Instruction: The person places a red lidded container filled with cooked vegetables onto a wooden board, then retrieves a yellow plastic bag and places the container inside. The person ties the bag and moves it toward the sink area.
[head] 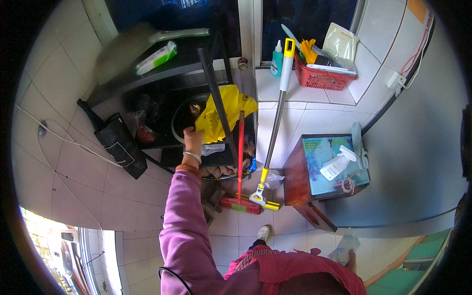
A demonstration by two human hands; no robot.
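My left hand [193,139] reaches onto the middle level of a black shelf rack [212,86]. Its thumb side meets the lower left edge of a yellow plastic bag [217,118]; whether the fingers grip it is hard to tell. The bag lies partly over a round dark pan [176,120], which holds a small shiny packet [194,108]. Low at the right, beside my body, my right hand [352,260] holds a clear plastic bag or container [346,246], partly hidden by my clothing.
A red broom [240,158] and a sponge mop [276,129] stand upright right of the rack. Beyond them, a wooden cabinet [295,180] carries a white spray bottle [337,164]. A red basket [324,78] sits on the tiled ledge. A black bag [123,147] hangs left.
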